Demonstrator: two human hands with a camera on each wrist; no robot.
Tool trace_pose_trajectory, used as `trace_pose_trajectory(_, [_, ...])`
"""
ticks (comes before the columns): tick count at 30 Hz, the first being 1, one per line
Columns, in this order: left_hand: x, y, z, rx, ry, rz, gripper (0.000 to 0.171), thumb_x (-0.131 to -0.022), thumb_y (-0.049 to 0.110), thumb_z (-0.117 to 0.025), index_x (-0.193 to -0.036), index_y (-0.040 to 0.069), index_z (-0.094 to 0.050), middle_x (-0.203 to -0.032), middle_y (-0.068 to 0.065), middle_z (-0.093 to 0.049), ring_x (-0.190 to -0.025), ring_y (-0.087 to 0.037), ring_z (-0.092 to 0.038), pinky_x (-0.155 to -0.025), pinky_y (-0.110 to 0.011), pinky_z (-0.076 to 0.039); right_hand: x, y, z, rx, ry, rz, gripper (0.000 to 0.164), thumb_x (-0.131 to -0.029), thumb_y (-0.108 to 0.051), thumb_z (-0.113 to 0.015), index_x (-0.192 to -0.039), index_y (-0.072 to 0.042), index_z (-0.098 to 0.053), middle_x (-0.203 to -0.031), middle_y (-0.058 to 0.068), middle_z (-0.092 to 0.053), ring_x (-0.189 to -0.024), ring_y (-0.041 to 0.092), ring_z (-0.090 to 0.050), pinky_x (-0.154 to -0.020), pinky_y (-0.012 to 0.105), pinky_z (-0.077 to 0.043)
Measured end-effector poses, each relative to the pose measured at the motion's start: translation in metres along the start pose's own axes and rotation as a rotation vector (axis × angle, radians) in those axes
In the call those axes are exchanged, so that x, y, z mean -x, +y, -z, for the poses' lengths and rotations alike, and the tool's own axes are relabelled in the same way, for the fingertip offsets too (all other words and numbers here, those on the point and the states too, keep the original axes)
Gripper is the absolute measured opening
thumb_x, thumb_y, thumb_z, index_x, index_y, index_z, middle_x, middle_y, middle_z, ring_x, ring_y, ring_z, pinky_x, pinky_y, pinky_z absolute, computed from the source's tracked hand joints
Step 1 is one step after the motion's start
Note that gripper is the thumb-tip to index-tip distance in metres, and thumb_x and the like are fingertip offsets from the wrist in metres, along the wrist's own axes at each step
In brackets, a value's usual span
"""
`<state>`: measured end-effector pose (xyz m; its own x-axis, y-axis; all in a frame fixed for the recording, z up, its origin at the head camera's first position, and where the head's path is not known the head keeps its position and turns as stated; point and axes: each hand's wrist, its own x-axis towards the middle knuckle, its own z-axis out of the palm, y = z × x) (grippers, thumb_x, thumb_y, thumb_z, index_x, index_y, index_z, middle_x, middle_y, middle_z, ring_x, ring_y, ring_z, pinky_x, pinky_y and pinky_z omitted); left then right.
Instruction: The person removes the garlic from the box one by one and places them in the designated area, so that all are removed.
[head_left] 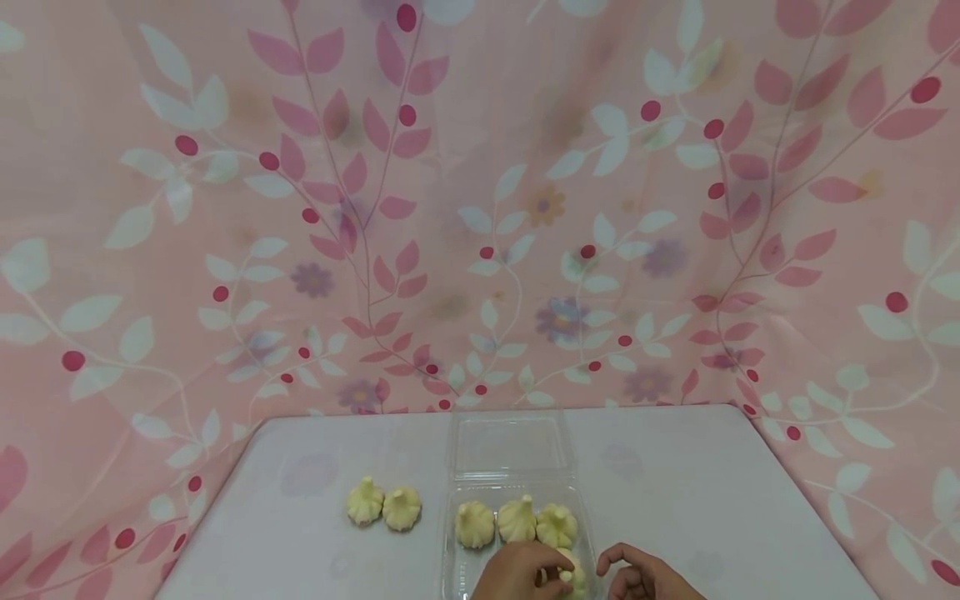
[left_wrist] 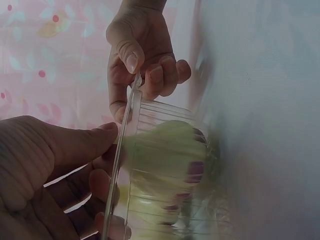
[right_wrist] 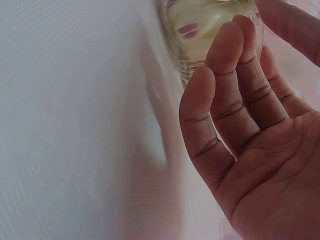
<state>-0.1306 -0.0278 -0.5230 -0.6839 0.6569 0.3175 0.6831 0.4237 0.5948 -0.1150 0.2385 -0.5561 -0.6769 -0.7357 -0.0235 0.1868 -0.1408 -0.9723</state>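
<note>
In the head view, a hinged clear plastic box (head_left: 448,567) lies with its lid raised behind it. A back row of pale garlic bulbs (head_left: 475,525) sits inside. My left hand (head_left: 517,573) reaches over the box and pinches a garlic bulb (head_left: 576,575) by its stem at the near right. The left wrist view shows that bulb (left_wrist: 162,150) through the ribbed side wall, thumb and fingers at the rim. Beside the right wall is my right hand (head_left: 645,573), fingers loosely bent. Its fingertips (right_wrist: 227,42) lie close against the box side in the right wrist view.
Two more garlic bulbs (head_left: 365,502) stand side by side on the pale table (head_left: 300,550), left of the box. The transparent lid (head_left: 510,442) reaches to the table's back edge. A pink floral cloth (head_left: 480,208) hangs behind the table and along its sides.
</note>
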Motion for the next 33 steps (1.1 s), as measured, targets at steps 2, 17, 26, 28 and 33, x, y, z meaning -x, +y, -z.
trace_pose_trajectory(2, [0.001, 0.001, 0.001, 0.000, 0.009, 0.015, 0.011, -0.085, 0.018, -0.078, -0.096, 0.016, -0.077, -0.075, 0.018, -0.062, -0.064, 0.012, -0.046, -0.057, -0.006, -0.037, 0.000, 0.000, -0.001, 0.003, 0.003, -0.006, 0.039, -0.102, 0.003, -0.041, -0.127, 0.025, -0.022, -0.092, -0.003, -0.067, -0.077, 0.007, -0.065, -0.076, 0.026, -0.053])
trace_pose_trajectory(17, [0.005, -0.001, 0.010, -0.012, 0.103, -0.090, 0.011, -0.085, 0.015, -0.077, -0.096, 0.015, -0.076, -0.078, 0.013, -0.064, -0.065, 0.012, -0.046, -0.058, -0.003, -0.035, 0.000, 0.000, -0.001, 0.026, 0.029, -0.027, 0.039, -0.100, 0.003, -0.046, -0.126, 0.024, -0.025, -0.091, -0.003, -0.067, -0.075, 0.007, -0.064, -0.073, 0.023, -0.052])
trace_pose_trajectory(26, [0.005, 0.002, 0.018, 0.029, 0.092, -0.018, 0.011, -0.086, 0.015, -0.077, -0.096, 0.016, -0.077, -0.080, 0.015, -0.064, -0.063, 0.011, -0.045, -0.055, -0.006, -0.037, 0.000, 0.000, -0.001, 0.035, 0.032, -0.020, 0.038, -0.101, 0.003, -0.045, -0.125, 0.025, -0.025, -0.091, -0.003, -0.067, -0.075, 0.006, -0.065, -0.073, 0.023, -0.053])
trace_pose_trajectory(28, [0.005, 0.001, 0.018, 0.032, 0.103, -0.028, 0.010, -0.085, 0.014, -0.078, -0.095, 0.016, -0.077, -0.079, 0.015, -0.064, -0.063, 0.011, -0.045, -0.055, -0.006, -0.038, 0.001, 0.001, -0.001, 0.030, 0.032, -0.018, 0.038, -0.101, 0.003, -0.045, -0.125, 0.024, -0.025, -0.091, -0.003, -0.067, -0.075, 0.007, -0.065, -0.073, 0.023, -0.053])
trace_pose_trajectory(33, [0.007, -0.001, 0.020, 0.060, 0.116, -0.053, 0.009, -0.086, 0.014, -0.077, -0.095, 0.016, -0.077, -0.079, 0.015, -0.064, -0.064, 0.012, -0.046, -0.056, -0.005, -0.038, 0.001, 0.001, -0.002, 0.027, 0.033, -0.018, 0.037, -0.101, 0.004, -0.045, -0.125, 0.024, -0.026, -0.091, -0.003, -0.067, -0.075, 0.006, -0.064, -0.073, 0.023, -0.052])
